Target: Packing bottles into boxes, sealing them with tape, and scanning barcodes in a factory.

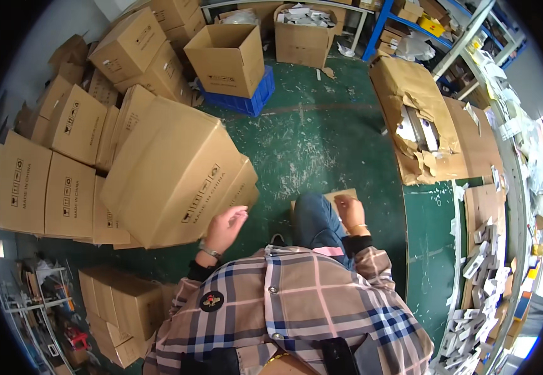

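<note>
My left hand (224,229) is raised beside a large brown cardboard box (177,169). Its fingers are loosely bent and nothing shows in them; whether it touches the box I cannot tell. The box leans at an angle, with another carton (246,187) partly hidden behind its right side. Over by my bent knee (314,222) is my right hand (351,214), fingers loosely curved and holding nothing that I can see. A flat piece of cardboard (346,194) shows beside the knee, just beyond that hand.
Stacked cartons (71,187) line the left side. An open-topped box (231,62) stands on a blue crate (246,100) ahead, with a filled carton (304,40) beyond. At right, a torn paper-wrapped package (412,106) lies by a green surface (431,250) and small white boxes (478,281).
</note>
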